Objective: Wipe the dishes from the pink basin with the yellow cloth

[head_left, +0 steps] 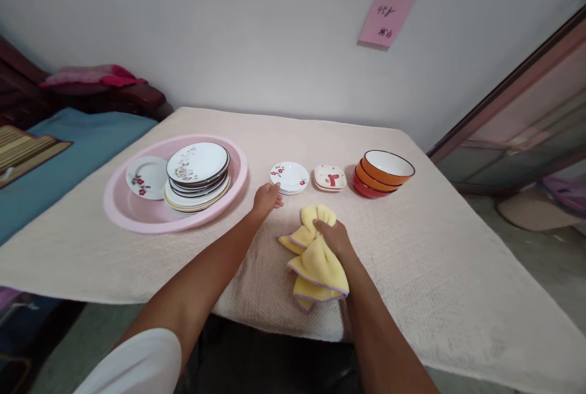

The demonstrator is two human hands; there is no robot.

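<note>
On the cream-covered surface [434, 259], as seen from the head view, a yellow cloth [315, 266] is held near the centre by the right hand [333, 236]. The grip is closed around the cloth's upper folds, and the remainder is draped toward 6 o'clock. At 10 o'clock from that hand, the left hand [267, 198] is laid against the near rim of a small stack of flowered saucers [289, 176]. Its grip is loose, the rim only touched by the fingertips and nothing enclosed. A square dish [329, 178] is set just beside the saucers at 3 o'clock, with stacked bowls [383, 173] beyond it. At 9 o'clock, a plate stack [198, 174] and a single small plate [146, 176] are held in a pink basin [137, 214].
</note>
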